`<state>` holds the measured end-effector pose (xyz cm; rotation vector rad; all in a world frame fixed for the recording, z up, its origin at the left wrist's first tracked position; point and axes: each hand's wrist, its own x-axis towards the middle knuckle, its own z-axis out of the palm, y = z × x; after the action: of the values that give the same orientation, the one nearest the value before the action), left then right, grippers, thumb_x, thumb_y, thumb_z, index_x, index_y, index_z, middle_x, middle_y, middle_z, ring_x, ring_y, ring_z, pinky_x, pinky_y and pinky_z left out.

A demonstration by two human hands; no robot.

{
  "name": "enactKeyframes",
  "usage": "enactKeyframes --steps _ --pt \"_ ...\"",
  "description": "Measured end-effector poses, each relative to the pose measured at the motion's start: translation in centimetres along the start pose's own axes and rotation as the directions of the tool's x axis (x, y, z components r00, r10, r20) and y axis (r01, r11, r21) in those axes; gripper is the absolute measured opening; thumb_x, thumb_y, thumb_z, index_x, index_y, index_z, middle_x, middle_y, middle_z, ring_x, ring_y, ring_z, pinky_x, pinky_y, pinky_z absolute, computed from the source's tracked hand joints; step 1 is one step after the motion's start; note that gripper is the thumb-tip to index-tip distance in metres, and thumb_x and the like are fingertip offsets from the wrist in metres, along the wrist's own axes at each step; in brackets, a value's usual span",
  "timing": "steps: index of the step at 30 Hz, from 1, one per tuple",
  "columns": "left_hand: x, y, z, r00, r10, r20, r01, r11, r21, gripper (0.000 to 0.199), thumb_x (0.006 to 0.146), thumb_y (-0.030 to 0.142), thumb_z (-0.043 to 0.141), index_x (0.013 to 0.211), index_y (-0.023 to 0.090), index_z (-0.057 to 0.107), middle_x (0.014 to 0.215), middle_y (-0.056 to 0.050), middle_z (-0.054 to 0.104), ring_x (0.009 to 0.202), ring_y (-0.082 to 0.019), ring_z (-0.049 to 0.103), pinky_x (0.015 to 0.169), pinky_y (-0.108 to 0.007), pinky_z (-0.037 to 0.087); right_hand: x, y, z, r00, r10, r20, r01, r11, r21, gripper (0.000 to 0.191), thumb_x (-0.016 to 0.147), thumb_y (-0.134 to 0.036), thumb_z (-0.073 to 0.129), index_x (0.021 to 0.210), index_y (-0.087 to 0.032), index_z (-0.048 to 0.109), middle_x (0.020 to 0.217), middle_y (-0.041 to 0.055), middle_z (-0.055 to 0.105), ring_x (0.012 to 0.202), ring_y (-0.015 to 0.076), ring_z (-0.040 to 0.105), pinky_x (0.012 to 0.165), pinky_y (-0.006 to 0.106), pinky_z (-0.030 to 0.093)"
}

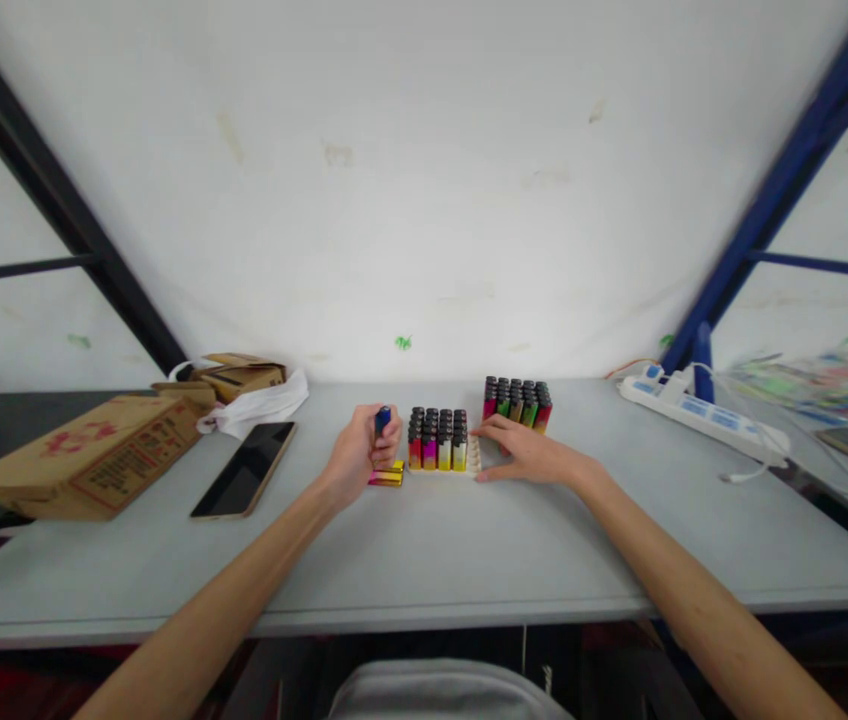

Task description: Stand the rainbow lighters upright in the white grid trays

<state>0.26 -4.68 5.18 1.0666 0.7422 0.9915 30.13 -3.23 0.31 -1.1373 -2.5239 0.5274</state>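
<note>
My left hand is wrapped around a dark blue lighter, raised just left of the tray. Below that hand, yellow and pink lighters lie on the table, partly hidden by the fingers. A white tray holds several rows of upright lighters with black tops, in red, purple and yellow; its right-hand column shows bare slots. My right hand grips the tray's right end, thumb at the front corner and fingers toward the back. Behind this hand stands a second block of upright lighters, red, green and brown.
On the left of the grey table lie a black phone, a cardboard box, a smaller opened box and a white cloth or bag. A white power strip with cables lies at the right, beside a blue frame post.
</note>
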Motion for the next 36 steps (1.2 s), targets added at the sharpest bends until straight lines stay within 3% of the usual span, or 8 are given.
enactKeyframes --steps 3,6,10,13,15,18,23,36 --pt "0.0 0.4 0.0 0.998 0.050 0.036 -0.049 0.999 -0.013 0.036 0.092 0.048 0.049 0.071 0.019 0.049 0.057 0.007 0.033 0.044 -0.007 0.027 0.041 -0.018 0.029 0.1 -0.2 0.1 1.000 -0.004 -0.016 0.004 1.000 0.001 0.077 0.086 -0.062 0.074 0.143 -0.015 0.057 0.127 0.0146 0.057 0.112 0.0298 0.061 0.101 0.044 0.051" --pt "0.4 1.8 0.6 0.984 0.158 0.079 -0.158 0.987 -0.014 0.026 0.090 0.044 0.057 0.087 0.019 0.055 0.061 0.005 0.044 0.048 -0.010 0.039 0.045 -0.020 0.038 0.3 -0.2 0.3 0.999 -0.002 -0.034 0.002 1.000 0.013 0.076 0.082 -0.060 0.079 0.139 -0.012 0.059 0.124 0.0145 0.059 0.109 0.0291 0.062 0.100 0.043 0.052" --pt "1.7 3.9 3.1 0.925 0.352 0.140 -0.364 0.929 0.070 0.013 0.088 0.030 0.065 0.091 0.020 0.057 0.082 0.000 0.060 0.066 -0.014 0.057 0.057 -0.026 0.052 0.6 -0.2 0.5 0.999 0.005 -0.053 -0.004 1.000 0.019 0.073 0.081 -0.058 0.081 0.136 -0.014 0.060 0.124 0.0136 0.060 0.112 0.0292 0.061 0.102 0.042 0.050" --pt "3.5 4.3 5.2 0.887 0.388 0.249 -0.445 0.862 0.243 0.015 0.090 0.032 0.067 0.096 0.018 0.065 0.099 -0.005 0.065 0.087 -0.018 0.064 0.077 -0.033 0.058 0.6 -0.4 0.7 0.998 0.003 -0.064 -0.002 1.000 0.018 0.072 0.079 -0.059 0.082 0.132 -0.014 0.063 0.123 0.0134 0.061 0.113 0.0298 0.061 0.102 0.043 0.050" --pt "4.8 3.9 6.0 0.857 0.374 0.355 -0.503 0.759 0.414 0.019 0.090 0.034 0.069 0.098 0.017 0.070 0.101 -0.007 0.069 0.095 -0.019 0.065 0.088 -0.035 0.056 0.7 -0.5 0.8 0.997 0.012 -0.076 -0.011 1.000 0.015 0.073 0.077 -0.060 0.084 0.130 -0.015 0.063 0.121 0.0130 0.062 0.113 0.0307 0.061 0.101 0.043 0.050" --pt "6.5 2.7 6.3 0.833 0.281 0.477 -0.544 0.576 0.611 0.021 0.089 0.035 0.070 0.100 0.017 0.073 0.100 -0.007 0.074 0.092 -0.020 0.067 0.089 -0.034 0.054 0.9 -0.7 1.0 0.996 0.033 -0.086 -0.032 0.999 0.012 0.073 0.075 -0.062 0.084 0.127 -0.015 0.064 0.122 0.0136 0.063 0.116 0.0327 0.059 0.103 0.045 0.049" --pt "7.6 1.6 5.3 0.826 0.109 0.553 -0.554 0.340 0.760 0.021 0.090 0.031 0.065 0.100 0.017 0.076 0.095 -0.006 0.077 0.086 -0.020 0.070 0.085 -0.031 0.054 1.0 -0.9 0.8 0.996 0.056 -0.076 -0.059 0.998 -0.037 0.071 0.071 -0.065 0.084 0.116 -0.013 0.067 0.111 0.0126 0.061 0.108 0.0329 0.058 0.097 0.046 0.050" --pt "8.6 2.3 5.2 0.840 -0.026 0.542 -0.535 0.128 0.835 0.022 0.084 0.028 0.063 0.091 0.015 0.080 0.067 0.000 0.069 0.061 -0.013 0.057 0.061 -0.024 0.040 0.8 -1.0 0.5 0.995 0.064 -0.077 -0.069 0.996 -0.055 0.074 0.072 -0.066 0.084 0.121 -0.013 0.066 0.112 0.0123 0.060 0.106 0.0317 0.060 0.097 0.044 0.050"
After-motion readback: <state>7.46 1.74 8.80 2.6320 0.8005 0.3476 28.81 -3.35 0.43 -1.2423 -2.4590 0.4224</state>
